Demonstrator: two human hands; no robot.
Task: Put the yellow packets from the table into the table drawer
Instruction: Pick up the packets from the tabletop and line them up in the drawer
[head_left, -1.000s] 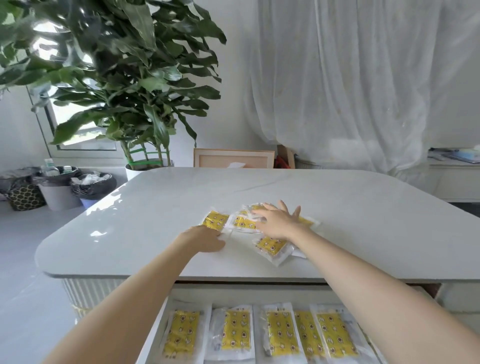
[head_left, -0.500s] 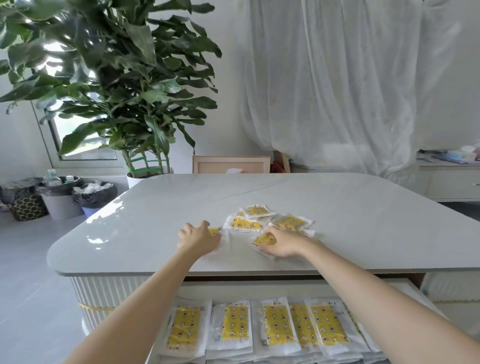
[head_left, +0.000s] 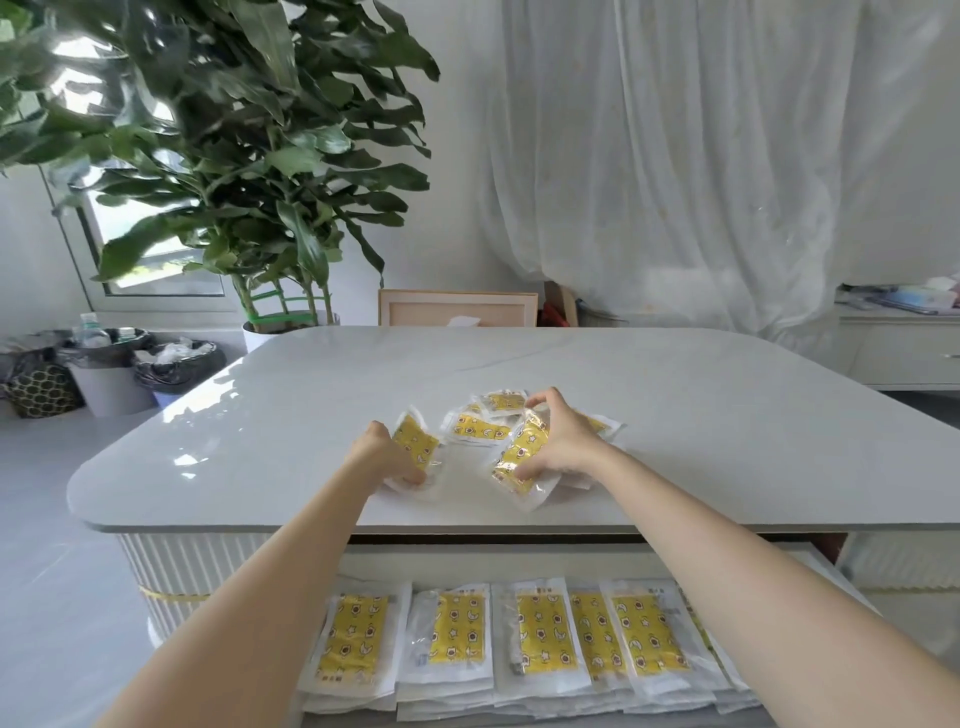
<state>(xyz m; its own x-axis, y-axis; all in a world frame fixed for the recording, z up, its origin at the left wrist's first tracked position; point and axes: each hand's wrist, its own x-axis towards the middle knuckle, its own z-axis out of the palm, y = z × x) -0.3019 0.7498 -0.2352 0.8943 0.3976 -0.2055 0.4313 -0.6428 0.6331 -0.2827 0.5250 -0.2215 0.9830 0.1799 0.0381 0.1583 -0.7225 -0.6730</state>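
While both hands are closed on yellow packets at mid-frame, the left hand (head_left: 387, 457) on one (head_left: 415, 441) and the right hand (head_left: 558, 441) on another (head_left: 522, 457), the pick-up looks underway, and next each must drop into the open drawer (head_left: 519, 561) below, leaving loose packets (head_left: 480, 426) between the hands on the tabletop (head_left: 727, 415).

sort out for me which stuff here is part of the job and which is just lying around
Part of the job:
left hand gripping a packet
right hand gripping a packet
loose packets on the table
open drawer, already holding rows

Just around:
potted plant
bins
curtain
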